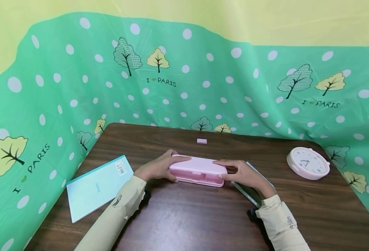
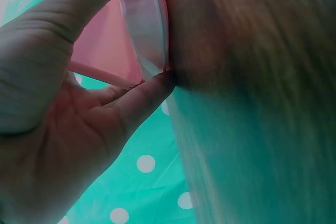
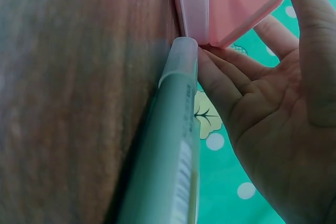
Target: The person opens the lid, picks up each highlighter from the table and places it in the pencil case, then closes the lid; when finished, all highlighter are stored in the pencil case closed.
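The dark wooden worktop (image 1: 187, 219) runs beneath both forearms and on beyond the fingertips. To the left of the left hand lies a pale blue notebook (image 1: 98, 190), closed.

Between the two hands sits the pink pencil case (image 1: 202, 182), its lid (image 1: 200, 164) ajar. By my reading this is a halfway state: the latch side is parted, yet the lid is well short of thrown back, and one moment cannot tell whether it is going up or down. Either way, the rest of the lid's travel is left. A slice of pink interior with a divider shows; how full it is cannot be told.

To the right of the right hand, well apart, stands a round pink clock (image 1: 310, 163).

The left hand (image 1: 160, 167) grips the case's left end, part-spread, fingers over the lid and thumb low at the front. The right hand (image 1: 242, 173) holds the right end likewise, thumb and fingers apart with the case's edge between them.

A greenish capped pen (image 1: 246, 194) lies outside the case, just beside the right hand. Smallest, a lilac block, probably an eraser (image 1: 201, 141), rests beyond both hands.
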A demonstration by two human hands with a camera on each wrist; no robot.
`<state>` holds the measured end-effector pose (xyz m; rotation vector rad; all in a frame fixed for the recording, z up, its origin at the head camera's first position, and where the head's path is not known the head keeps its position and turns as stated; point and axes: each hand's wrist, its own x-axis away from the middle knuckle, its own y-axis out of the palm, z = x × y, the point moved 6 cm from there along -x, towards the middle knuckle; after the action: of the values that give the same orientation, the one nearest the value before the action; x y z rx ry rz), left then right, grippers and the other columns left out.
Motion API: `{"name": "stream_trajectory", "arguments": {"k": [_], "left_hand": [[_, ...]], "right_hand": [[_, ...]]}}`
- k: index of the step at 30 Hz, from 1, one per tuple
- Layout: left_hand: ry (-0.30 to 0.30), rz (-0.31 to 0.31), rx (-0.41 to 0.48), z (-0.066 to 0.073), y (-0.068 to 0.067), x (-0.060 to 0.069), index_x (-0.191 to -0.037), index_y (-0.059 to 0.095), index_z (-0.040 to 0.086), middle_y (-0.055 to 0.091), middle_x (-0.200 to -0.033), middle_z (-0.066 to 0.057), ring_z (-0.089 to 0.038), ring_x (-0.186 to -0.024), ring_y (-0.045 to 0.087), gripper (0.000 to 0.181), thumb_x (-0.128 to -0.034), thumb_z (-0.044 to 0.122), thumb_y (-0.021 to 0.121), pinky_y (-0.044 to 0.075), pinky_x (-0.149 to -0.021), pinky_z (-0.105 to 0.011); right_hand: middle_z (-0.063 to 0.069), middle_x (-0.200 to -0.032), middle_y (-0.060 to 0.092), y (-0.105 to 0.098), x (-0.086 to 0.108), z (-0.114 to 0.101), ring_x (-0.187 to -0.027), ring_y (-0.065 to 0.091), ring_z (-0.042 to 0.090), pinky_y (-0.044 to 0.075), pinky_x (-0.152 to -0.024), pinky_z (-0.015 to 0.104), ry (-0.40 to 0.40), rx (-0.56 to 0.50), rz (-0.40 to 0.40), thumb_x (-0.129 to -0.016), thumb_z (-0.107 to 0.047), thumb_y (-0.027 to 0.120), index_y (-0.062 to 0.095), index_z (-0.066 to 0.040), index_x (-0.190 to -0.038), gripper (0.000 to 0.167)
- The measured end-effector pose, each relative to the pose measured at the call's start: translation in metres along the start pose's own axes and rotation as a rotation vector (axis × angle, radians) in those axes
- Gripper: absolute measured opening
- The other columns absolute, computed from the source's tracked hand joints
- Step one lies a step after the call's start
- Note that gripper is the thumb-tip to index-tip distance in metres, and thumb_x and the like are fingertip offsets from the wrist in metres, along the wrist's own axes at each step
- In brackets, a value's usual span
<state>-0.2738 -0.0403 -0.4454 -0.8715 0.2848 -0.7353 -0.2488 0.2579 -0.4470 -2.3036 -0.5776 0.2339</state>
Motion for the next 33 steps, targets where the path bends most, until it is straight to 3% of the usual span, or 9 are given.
{"name": "stream_trajectory", "arguments": {"k": [4, 9, 14, 24, 30, 33], "left_hand": [[-0.016, 0.007, 0.016, -0.003, 0.0, 0.0, -0.165, 0.049, 0.033, 0.046, -0.141, -0.013, -0.028, -0.125, 0.049, 0.097, -0.0824, 0.013, 0.097, 0.051, -0.103, -0.052], [-0.037, 0.012, 0.031, -0.006, 0.0, 0.0, -0.166, 0.047, 0.034, 0.047, -0.14, -0.011, -0.027, -0.125, 0.049, 0.1, -0.082, 0.016, 0.098, 0.051, -0.103, -0.051], [-0.022, 0.019, 0.034, -0.006, 0.0, 0.0, -0.167, 0.046, 0.029, 0.048, -0.138, -0.012, -0.026, -0.122, 0.051, 0.102, -0.0806, 0.019, 0.099, 0.051, -0.102, -0.051], [-0.003, 0.063, 0.072, -0.011, -0.003, 0.002, -0.161, 0.052, 0.025, 0.053, -0.137, -0.01, -0.024, -0.119, 0.05, 0.101, -0.0741, 0.025, 0.103, 0.051, -0.102, -0.05], [-0.011, 0.066, 0.067, -0.012, -0.004, 0.002, -0.162, 0.051, 0.023, 0.054, -0.141, -0.012, -0.025, -0.123, 0.05, 0.101, -0.0749, 0.028, 0.103, 0.05, -0.104, -0.049], [-0.007, 0.073, 0.069, -0.012, -0.004, 0.002, -0.162, 0.051, 0.02, 0.055, -0.143, -0.013, -0.026, -0.126, 0.051, 0.102, -0.0749, 0.028, 0.103, 0.05, -0.107, -0.05]], "right_hand": [[0.0, -0.149, 0.067, -0.001, 0.0, 0.001, -0.139, 0.06, 0.026, 0.05, -0.11, 0.048, -0.004, -0.028, -0.001, -0.101, -0.038, 0.078, 0.069, -0.03, -0.15, 0.05], [0.001, -0.151, 0.065, -0.002, 0.0, 0.004, -0.141, 0.056, 0.026, 0.048, -0.111, 0.05, 0.01, -0.074, -0.014, -0.107, -0.037, 0.071, 0.066, -0.03, -0.152, 0.046], [0.003, -0.154, 0.063, -0.002, 0.001, 0.006, -0.143, 0.055, 0.027, 0.047, -0.112, 0.048, 0.018, -0.114, -0.029, -0.111, -0.034, 0.065, 0.064, -0.029, -0.155, 0.044], [0.008, -0.154, 0.062, -0.003, -0.001, 0.002, -0.145, 0.054, 0.029, 0.044, -0.112, 0.029, -0.024, -0.157, -0.019, -0.115, -0.029, 0.057, 0.062, -0.02, -0.156, 0.042], [0.008, -0.153, 0.063, -0.005, -0.001, 0.005, -0.141, 0.057, 0.021, 0.047, -0.108, 0.024, 0.004, -0.203, 0.002, -0.116, -0.03, 0.055, 0.063, -0.017, -0.155, 0.042], [0.013, -0.154, 0.061, -0.004, 0.0, 0.004, -0.138, 0.059, 0.016, 0.052, -0.107, 0.029, 0.01, -0.268, -0.008, -0.117, -0.028, 0.054, 0.062, -0.013, -0.155, 0.042]]}}
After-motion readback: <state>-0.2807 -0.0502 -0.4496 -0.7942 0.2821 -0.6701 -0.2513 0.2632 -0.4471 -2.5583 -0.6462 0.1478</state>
